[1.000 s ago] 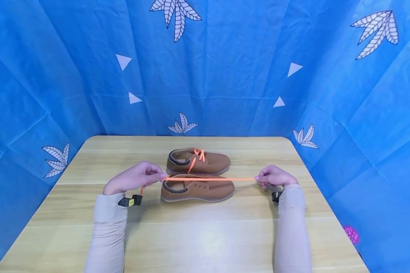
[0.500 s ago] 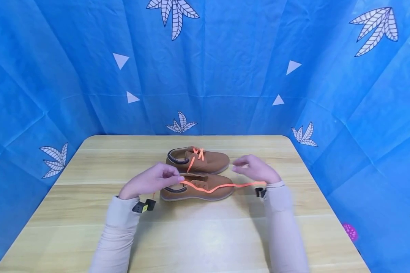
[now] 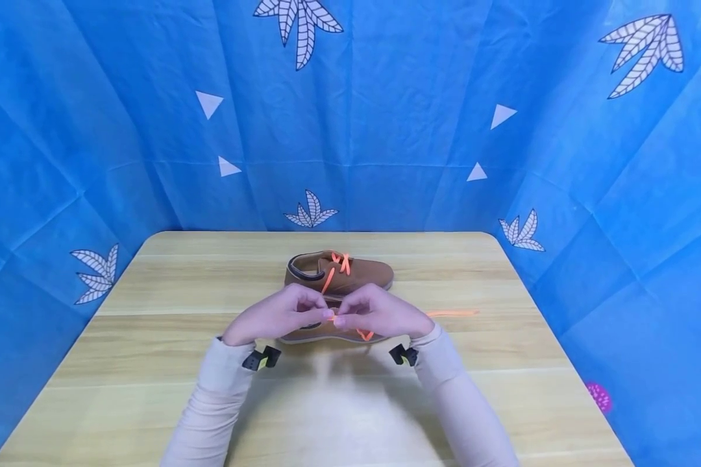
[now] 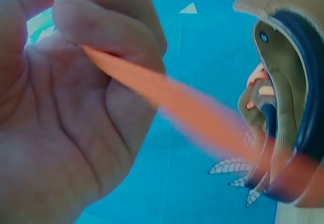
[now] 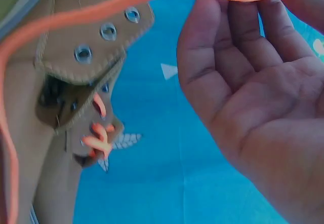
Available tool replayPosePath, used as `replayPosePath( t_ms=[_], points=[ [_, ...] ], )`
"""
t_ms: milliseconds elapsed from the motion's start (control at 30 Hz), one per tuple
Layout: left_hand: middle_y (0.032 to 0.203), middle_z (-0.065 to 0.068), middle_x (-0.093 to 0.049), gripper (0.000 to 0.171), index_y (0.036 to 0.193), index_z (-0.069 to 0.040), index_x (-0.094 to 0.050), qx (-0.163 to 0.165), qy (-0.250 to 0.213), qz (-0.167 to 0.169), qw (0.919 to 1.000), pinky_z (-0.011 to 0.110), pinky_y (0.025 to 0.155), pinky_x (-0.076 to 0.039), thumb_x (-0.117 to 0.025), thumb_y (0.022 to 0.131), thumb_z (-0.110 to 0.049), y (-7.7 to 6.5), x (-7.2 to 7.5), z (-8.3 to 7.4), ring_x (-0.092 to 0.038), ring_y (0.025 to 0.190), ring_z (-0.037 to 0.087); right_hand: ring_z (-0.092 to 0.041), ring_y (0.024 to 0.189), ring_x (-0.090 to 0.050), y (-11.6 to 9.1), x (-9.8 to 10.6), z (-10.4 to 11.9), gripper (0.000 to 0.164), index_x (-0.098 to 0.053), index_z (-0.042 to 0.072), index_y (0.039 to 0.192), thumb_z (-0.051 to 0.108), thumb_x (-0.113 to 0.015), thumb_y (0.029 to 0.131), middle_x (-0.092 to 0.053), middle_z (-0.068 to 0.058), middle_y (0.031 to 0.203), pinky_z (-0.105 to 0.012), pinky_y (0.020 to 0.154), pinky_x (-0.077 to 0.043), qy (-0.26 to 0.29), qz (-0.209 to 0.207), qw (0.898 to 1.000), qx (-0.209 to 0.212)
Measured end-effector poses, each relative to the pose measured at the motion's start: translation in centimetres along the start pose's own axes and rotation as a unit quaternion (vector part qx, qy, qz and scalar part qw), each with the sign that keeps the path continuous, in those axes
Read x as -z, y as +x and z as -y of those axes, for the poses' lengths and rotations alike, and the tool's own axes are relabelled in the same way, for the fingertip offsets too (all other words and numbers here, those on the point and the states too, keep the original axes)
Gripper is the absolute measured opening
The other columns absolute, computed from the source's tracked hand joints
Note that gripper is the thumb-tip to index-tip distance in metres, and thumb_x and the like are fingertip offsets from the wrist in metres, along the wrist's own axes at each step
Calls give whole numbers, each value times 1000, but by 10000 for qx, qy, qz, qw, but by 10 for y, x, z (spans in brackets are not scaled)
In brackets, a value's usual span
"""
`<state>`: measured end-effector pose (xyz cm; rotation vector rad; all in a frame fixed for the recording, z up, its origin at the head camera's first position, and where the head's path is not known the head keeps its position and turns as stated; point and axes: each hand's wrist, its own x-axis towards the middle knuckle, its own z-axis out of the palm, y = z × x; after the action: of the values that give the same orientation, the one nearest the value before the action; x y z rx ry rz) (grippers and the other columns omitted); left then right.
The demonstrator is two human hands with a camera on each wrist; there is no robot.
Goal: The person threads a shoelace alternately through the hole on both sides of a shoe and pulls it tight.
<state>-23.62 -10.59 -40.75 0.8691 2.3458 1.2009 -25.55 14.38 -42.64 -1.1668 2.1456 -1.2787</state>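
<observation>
Over the near brown shoe (image 3: 306,336), my left hand (image 3: 277,316) and right hand (image 3: 382,312) meet fingertip to fingertip. Both pinch a flat orange shoelace (image 3: 452,313), whose free end trails right across the table. In the left wrist view the lace (image 4: 131,79) runs from under the curled fingers toward the shoe opening. The right wrist view has the lace (image 5: 116,2) arching from thumb and fingertips past the near shoe's bare eyelets (image 5: 108,31). Much of this shoe is hidden by the hands in the head view.
Just behind stands the matching far shoe (image 3: 368,275), with an orange lace (image 3: 344,263) through its eyelets. Both toes point right. The wooden table (image 3: 339,402) ends at a blue patterned cloth (image 3: 385,117) at the back and sides.
The lace was stretched taut between the hands. My right hand let go of its end, moved left and took the lace beside my left hand, which moved right. The shoes stayed put.
</observation>
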Motion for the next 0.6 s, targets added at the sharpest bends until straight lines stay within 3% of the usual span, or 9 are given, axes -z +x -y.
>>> replayPosePath(
  t_ms=[167,267,433,500,600],
  points=[
    [67,-7,-44,20,95,-12,-75,122,58,67,9999,22,52,-32,-65,102,-29,-2,6,11,-37,55,8,-10,62,-53,-11,14,-4,21,-76,2,90,19,-69,100,-67,-21,76,-23,66,-49,-41,80,9997,-238],
    [67,-6,-45,26,97,-7,-75,149,41,33,9999,22,51,-31,-65,102,-31,-4,11,17,-36,53,7,-13,68,-55,-18,23,-6,21,-77,2,93,20,-69,100,-70,-15,78,-24,71,-51,-47,163,9990,-425],
    [67,-5,-45,26,96,-7,-75,232,48,-97,9997,23,53,-33,-65,103,-30,-10,19,21,-40,56,9,-7,60,-47,-30,39,-11,20,-78,9,89,21,-67,101,-61,6,68,-21,63,-44,-312,339,9981,-400],
    [68,-5,-46,24,94,-11,-75,256,79,-168,9995,24,55,-35,-64,103,-30,-11,21,23,-43,58,10,-5,60,-49,-35,44,-12,20,-78,11,88,21,-67,101,-65,6,68,-21,63,-45,-356,453,9977,-369],
    [69,-4,-47,22,90,-14,-74,226,77,-269,9994,25,56,-36,-64,103,-29,-13,23,25,-44,59,10,-4,64,-59,-41,48,-14,18,-80,8,91,20,-69,100,-77,-5,78,-20,65,-49,-220,706,9962,-467]
  ],
)
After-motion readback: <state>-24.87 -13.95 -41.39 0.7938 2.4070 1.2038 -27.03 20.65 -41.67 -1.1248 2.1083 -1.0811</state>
